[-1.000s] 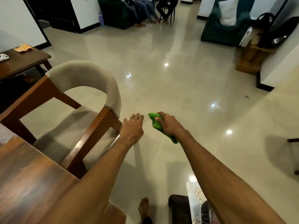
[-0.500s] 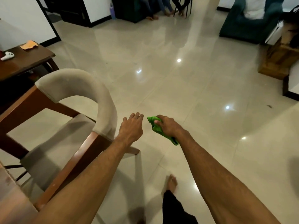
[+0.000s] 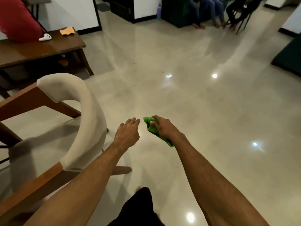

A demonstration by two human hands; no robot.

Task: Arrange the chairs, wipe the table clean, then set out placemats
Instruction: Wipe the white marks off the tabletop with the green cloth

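A wooden chair [image 3: 76,115] with a curved beige padded back and beige seat stands at my left, its back towards me. My left hand [image 3: 127,134] hovers just right of the chair back with relaxed fingers, holding nothing and not touching the chair. My right hand [image 3: 162,128] grips a crumpled green cloth [image 3: 150,126], whose tail hangs out below the wrist. Both arms reach forward over the shiny tiled floor.
A low dark wooden table [image 3: 40,49] stands at the back left with a white object [image 3: 45,37], an orange cloth [image 3: 66,31] and a red cushion [image 3: 17,20]. Several people sit on a dark sofa [image 3: 179,12] far back. A dark green seat [image 3: 288,56] sits at right.
The view has swung left and moved forward; the dining table at the lower left has left the frame. The chair now lies lower and further left. Both hands keep their poses.
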